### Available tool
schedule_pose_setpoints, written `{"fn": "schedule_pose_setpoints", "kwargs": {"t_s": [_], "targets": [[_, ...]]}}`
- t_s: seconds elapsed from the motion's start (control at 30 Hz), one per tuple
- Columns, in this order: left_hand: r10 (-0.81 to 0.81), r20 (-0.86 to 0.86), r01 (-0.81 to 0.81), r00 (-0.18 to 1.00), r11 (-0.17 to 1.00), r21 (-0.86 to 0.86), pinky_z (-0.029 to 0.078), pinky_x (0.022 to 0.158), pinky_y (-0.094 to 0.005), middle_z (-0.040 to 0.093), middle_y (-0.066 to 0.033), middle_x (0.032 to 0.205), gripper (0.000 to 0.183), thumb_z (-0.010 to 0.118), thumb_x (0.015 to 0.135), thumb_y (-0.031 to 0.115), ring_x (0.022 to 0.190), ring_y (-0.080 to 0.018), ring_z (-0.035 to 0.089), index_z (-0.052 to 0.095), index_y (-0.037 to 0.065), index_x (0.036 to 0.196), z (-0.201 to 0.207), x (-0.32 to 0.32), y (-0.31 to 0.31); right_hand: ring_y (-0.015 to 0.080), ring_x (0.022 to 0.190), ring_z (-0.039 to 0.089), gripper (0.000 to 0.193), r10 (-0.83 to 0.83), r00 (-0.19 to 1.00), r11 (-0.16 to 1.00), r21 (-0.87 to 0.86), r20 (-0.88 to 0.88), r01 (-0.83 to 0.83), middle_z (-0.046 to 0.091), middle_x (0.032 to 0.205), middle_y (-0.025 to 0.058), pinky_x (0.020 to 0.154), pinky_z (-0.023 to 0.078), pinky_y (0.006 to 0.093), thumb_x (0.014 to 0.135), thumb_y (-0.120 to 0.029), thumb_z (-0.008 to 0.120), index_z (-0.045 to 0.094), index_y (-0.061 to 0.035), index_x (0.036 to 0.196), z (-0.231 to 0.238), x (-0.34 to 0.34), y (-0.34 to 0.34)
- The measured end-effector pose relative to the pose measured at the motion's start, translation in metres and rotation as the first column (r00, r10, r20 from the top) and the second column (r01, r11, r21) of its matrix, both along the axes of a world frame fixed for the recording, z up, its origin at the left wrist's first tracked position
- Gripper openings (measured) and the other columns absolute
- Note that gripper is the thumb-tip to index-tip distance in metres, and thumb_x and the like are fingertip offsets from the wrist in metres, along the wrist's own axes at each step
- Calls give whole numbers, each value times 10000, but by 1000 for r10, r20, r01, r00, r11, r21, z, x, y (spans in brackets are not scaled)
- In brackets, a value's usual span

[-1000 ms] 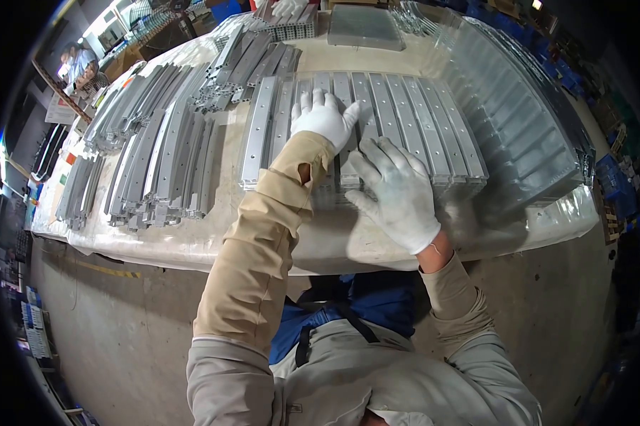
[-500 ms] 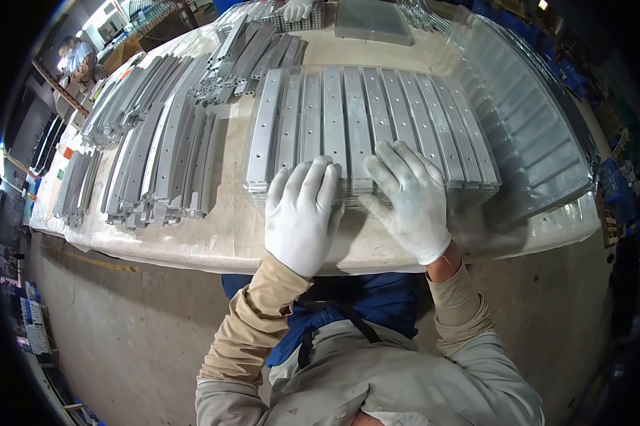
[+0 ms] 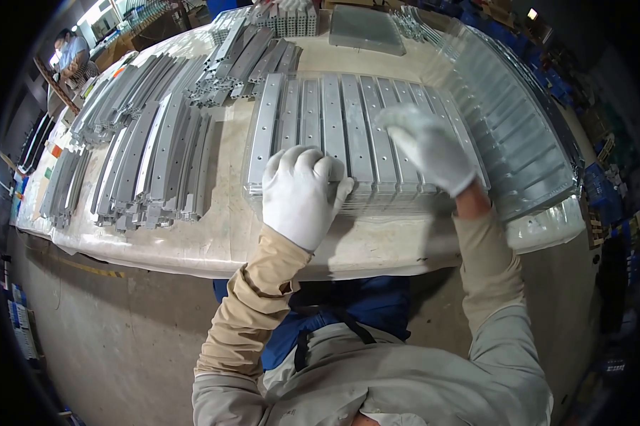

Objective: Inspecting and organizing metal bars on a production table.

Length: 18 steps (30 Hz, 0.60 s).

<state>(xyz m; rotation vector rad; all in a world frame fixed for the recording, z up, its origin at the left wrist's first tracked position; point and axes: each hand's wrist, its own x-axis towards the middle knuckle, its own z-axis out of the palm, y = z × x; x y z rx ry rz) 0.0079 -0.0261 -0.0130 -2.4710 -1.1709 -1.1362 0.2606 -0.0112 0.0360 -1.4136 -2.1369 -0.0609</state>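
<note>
A clear plastic tray [image 3: 249,190] lies in front of me, with grey metal bars [image 3: 330,117] in side-by-side slots. Small holes run along the bars' top faces. My left hand [image 3: 297,195], in a white glove, rests on the near ends of the left bars. Its fingers are bent with the tips hidden, and its thumb stands apart by the tray's front edge. Over the right-hand bars is my right hand [image 3: 433,153], also white-gloved and smeared by motion. Its fingers do not show clearly, and nothing can be made out in it.
Loose metal bars [image 3: 160,156] lie in several piles on the left and far left. Ribbed clear trays [image 3: 522,135] stand to the right. At the back are a flat translucent sheet [image 3: 366,30] and stacked profiles [image 3: 295,21]. Another person [image 3: 73,60] works far left.
My right hand has lifted from the bars' near ends and moved away and to the right. My left hand's fingers have gone from stretched out to bent. The view has shifted slightly.
</note>
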Motion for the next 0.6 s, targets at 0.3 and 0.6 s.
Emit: {"fn": "schedule_pose_setpoints", "kwargs": {"t_s": [0.3, 0.6], "targets": [[-16, 49, 20, 999, 997, -71, 457, 971, -496, 639, -104, 1129, 369, 746, 892, 325, 1171, -327, 591, 622, 109, 1164, -14, 4, 3, 252, 1085, 684, 230, 147, 988, 895, -433, 53, -109, 742, 1113, 111, 977, 513, 360, 954, -86, 579, 772, -70, 1077, 35, -23, 101], [-13, 44, 18, 999, 993, -117, 465, 951, -493, 624, -116, 1199, 469, 750, 900, 314, 1189, -338, 586, 585, 79, 1270, -21, 4, 3, 302, 942, 685, 210, 296, 883, 952, -191, 364, -240, 707, 960, 102, 842, 533, 420, 910, -86, 631, 805, -138, 1014, 7, -52, 110]]}}
